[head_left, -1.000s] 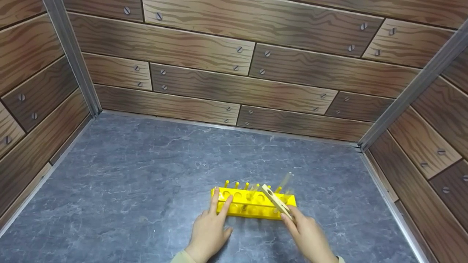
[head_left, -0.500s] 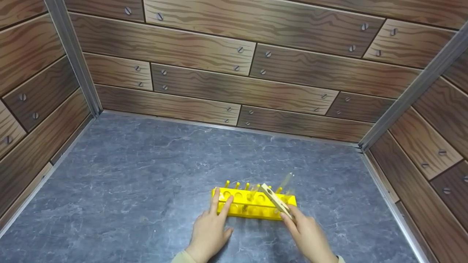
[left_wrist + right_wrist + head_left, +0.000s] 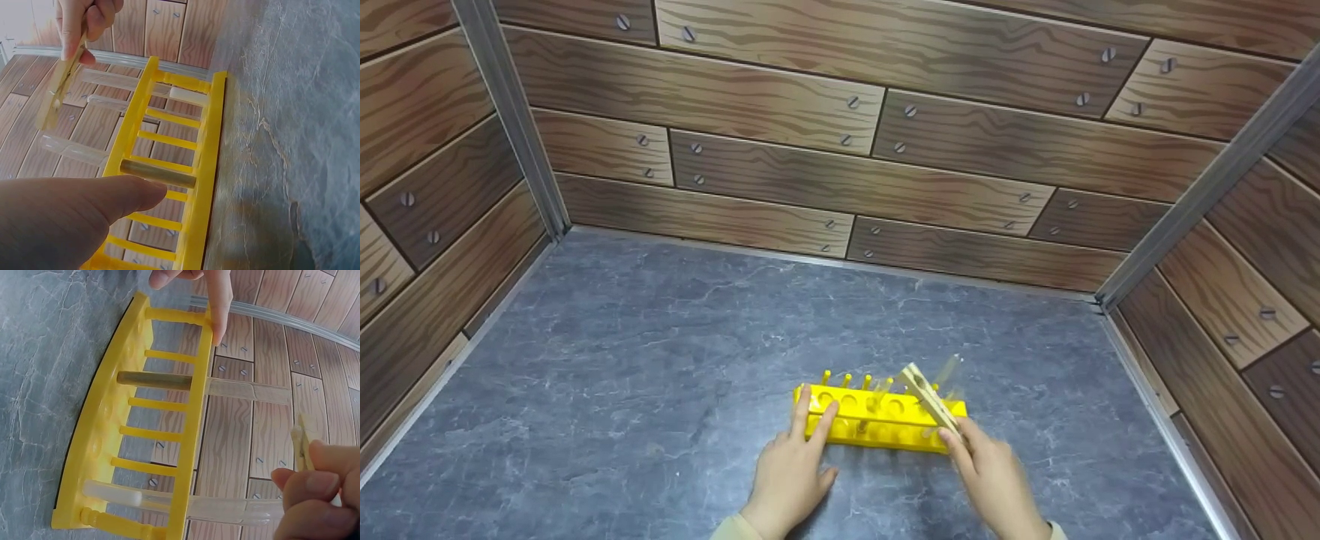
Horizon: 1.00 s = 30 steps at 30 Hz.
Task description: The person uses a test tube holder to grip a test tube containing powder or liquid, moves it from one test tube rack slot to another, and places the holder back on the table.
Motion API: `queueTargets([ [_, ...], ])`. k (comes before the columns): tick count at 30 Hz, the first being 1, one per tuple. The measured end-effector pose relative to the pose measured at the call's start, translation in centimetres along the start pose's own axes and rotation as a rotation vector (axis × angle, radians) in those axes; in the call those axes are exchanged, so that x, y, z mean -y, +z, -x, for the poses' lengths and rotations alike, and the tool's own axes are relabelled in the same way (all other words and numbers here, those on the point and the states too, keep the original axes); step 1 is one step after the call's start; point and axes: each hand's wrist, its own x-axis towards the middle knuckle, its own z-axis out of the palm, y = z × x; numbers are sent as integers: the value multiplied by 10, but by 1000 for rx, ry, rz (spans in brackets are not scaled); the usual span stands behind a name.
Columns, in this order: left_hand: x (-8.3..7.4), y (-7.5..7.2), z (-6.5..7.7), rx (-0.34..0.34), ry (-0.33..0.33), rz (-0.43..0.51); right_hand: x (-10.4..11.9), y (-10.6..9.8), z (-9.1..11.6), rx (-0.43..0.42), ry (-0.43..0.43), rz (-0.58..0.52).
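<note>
The right hand (image 3: pixel 997 472) pinches a small wooden clamp (image 3: pixel 931 401) between its thumb and fingers. The clamp slants over the right part of a yellow rack (image 3: pixel 885 418), with its far end pointing up and away, a bit to the left. I cannot tell if the clamp touches a tube. The left hand (image 3: pixel 789 480) is spread out, with two straight fingers resting on the left end of the rack and its thumb sticking out, off the rack. The rack stands upright and has a row of round holes on top, with little yellow pegs (image 3: pixel 847 381) along the back. A see-through tube with brown stuff low down (image 3: pixel 152 381) stands in a hole near the middle. Another tube, with white stuff at its bottom (image 3: pixel 112 492), stands at the right end. Under the rack is a grey table top (image 3: pixel 622 375) with pale streaks. Around it are walls (image 3: pixel 810 135) that look like brown boards with screws, and grey metal strips (image 3: pixel 506 112) run up the corners.
</note>
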Motion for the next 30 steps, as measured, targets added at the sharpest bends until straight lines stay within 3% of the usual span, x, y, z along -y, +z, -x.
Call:
queueTargets([
  [8, -2, 0, 0, 13, -21, 1, 4, 2, 0, -30, -26, 36],
  [21, 0, 4, 1, -56, -2, -9, 11, 4, -2, -23, -135, 89],
  [30, -1, 2, 1, -26, -14, 7, 16, 7, -4, 11, -128, 133],
])
